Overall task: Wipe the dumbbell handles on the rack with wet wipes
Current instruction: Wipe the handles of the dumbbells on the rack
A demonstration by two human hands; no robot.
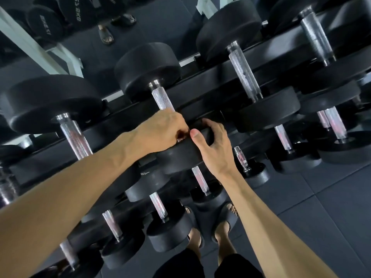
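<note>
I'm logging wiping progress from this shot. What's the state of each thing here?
left hand: closed around the near end of the handle
right hand: gripping the near head, thumb on top
dumbbell handle: on the top rack, far end bare
near head: resting on the rack rail
wet wipe: none visible; may be hidden in the left hand
neighbouring dumbbells: racked, untouched

Two hands (163,130), many dumbbells (148,69)
</note>
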